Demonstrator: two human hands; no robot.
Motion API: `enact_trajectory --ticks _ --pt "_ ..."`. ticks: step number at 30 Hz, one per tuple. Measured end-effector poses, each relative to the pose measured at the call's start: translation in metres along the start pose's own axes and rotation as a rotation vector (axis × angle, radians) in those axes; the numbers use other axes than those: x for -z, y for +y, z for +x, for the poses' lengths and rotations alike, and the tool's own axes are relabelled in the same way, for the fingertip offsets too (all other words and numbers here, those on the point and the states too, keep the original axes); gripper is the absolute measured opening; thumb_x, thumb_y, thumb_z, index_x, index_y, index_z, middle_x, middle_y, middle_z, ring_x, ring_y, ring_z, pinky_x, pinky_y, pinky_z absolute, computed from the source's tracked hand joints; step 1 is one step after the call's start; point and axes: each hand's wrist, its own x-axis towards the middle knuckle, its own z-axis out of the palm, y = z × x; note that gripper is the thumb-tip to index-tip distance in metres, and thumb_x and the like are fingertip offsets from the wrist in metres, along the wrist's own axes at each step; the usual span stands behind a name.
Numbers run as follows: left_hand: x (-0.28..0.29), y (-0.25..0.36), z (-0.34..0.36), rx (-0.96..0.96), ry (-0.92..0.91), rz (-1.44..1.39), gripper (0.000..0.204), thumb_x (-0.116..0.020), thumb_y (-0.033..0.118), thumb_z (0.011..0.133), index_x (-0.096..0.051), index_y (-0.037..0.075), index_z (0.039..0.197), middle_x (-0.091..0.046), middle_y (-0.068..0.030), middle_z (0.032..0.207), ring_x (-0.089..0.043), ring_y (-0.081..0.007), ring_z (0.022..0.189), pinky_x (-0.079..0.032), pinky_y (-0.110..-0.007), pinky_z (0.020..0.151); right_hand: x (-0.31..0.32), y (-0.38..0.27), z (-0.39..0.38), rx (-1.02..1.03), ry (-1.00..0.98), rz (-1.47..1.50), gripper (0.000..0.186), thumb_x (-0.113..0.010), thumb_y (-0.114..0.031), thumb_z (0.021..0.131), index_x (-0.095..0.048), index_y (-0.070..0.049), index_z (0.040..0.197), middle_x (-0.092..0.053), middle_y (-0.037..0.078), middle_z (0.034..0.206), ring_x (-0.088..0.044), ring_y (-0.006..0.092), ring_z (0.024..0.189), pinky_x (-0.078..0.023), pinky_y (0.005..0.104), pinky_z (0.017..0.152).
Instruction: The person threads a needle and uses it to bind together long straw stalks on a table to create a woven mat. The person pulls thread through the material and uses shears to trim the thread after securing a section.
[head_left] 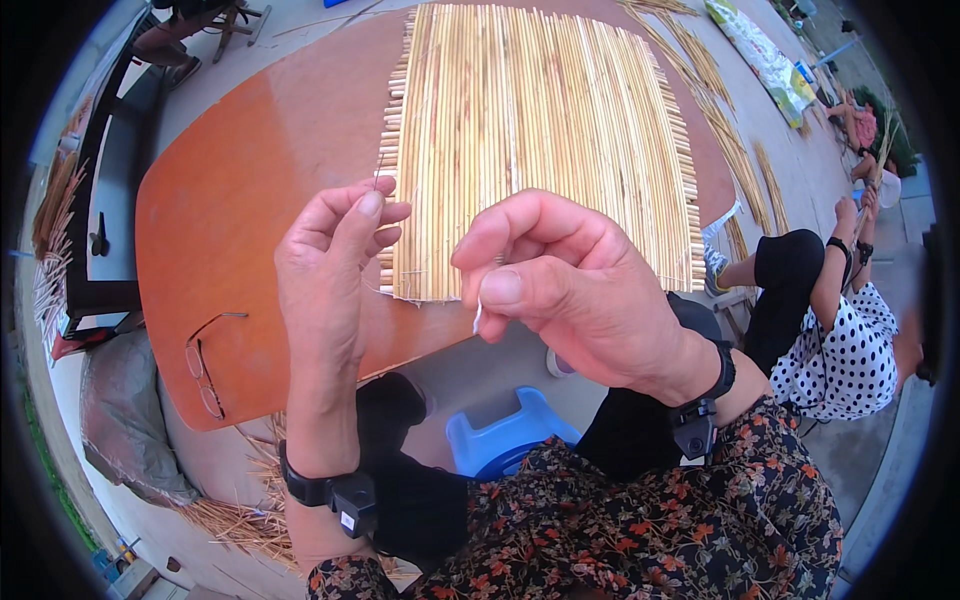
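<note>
My left hand (325,245) is raised over the near left edge of a reed mat (530,130). Its thumb and forefinger pinch a thin needle (379,163) that points up. To its right, my right hand (590,290) is closed, thumb against forefinger, on a white thread (478,317) whose short end hangs below the thumb. The mat is made of straight, pale yellow stalks laid side by side, with uneven ends along both sides. Fine thread shows along its near edge. Whether the needle and the thread are joined cannot be made out.
The mat lies on a brown table (235,260), with eyeglasses (203,375) near its left corner. Below stands a blue plastic stool (500,430). Loose stalks (735,140) lie on the ground at right. A person in a polka-dot garment (840,350) sits close by, holding stalks.
</note>
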Motion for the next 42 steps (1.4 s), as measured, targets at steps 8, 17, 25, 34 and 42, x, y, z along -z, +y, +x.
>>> enact_trajectory --ticks 8,17,25,34,42 --pt "0.005 0.007 -0.006 0.007 0.026 0.047 0.015 -0.058 0.011 0.095 -0.061 -0.001 0.102 -0.065 -0.0125 0.109 -0.065 -0.0147 0.090 -0.054 -0.028 0.082 -0.028 0.000 -0.028 -0.015 -0.448 0.346 0.012 -0.067 -0.004 0.086 -0.065 0.006 0.093 -0.065 0.018 0.087 -0.062 0.0269 0.077 -0.048 0.0361 0.069" --pt "0.003 -0.008 0.001 -0.010 -0.001 -0.001 0.016 -0.061 0.011 0.093 -0.063 -0.002 0.101 -0.066 -0.0134 0.109 -0.065 -0.0152 0.090 -0.051 -0.027 0.080 -0.024 0.030 -0.018 0.491 -0.720 0.368 0.013 -0.072 0.008 0.077 -0.068 0.009 0.090 -0.069 0.018 0.088 -0.061 0.0212 0.079 -0.048 0.0279 0.063" --pt "0.013 -0.001 0.000 -0.038 0.024 0.049 0.014 -0.057 0.013 0.096 -0.061 0.001 0.102 -0.064 -0.0122 0.113 -0.065 -0.0155 0.094 -0.052 -0.027 0.082 -0.027 0.016 -0.031 0.339 -0.640 0.285 0.013 -0.065 -0.002 0.087 -0.064 0.011 0.088 -0.062 0.022 0.084 -0.058 0.0297 0.072 -0.047 0.0372 0.064" --pt "0.014 -0.001 0.002 -0.039 0.033 0.058 0.015 -0.058 0.014 0.095 -0.061 0.002 0.102 -0.064 -0.0118 0.114 -0.065 -0.0154 0.094 -0.052 -0.027 0.082 -0.014 0.006 -0.019 0.407 -0.805 0.149 0.018 -0.055 -0.003 0.094 -0.062 0.011 0.084 -0.059 0.028 0.089 -0.058 0.0366 0.074 -0.048 0.0449 0.065" --pt "0.017 -0.004 0.001 -0.064 0.042 0.080 0.015 -0.059 0.014 0.095 -0.061 0.002 0.102 -0.065 -0.0114 0.113 -0.065 -0.0154 0.094 -0.052 -0.027 0.082 -0.018 -0.002 -0.024 0.564 -0.760 -0.121 0.018 -0.055 0.000 0.091 -0.059 0.009 0.075 -0.059 0.023 0.084 -0.059 0.0347 0.074 -0.047 0.0456 0.061"
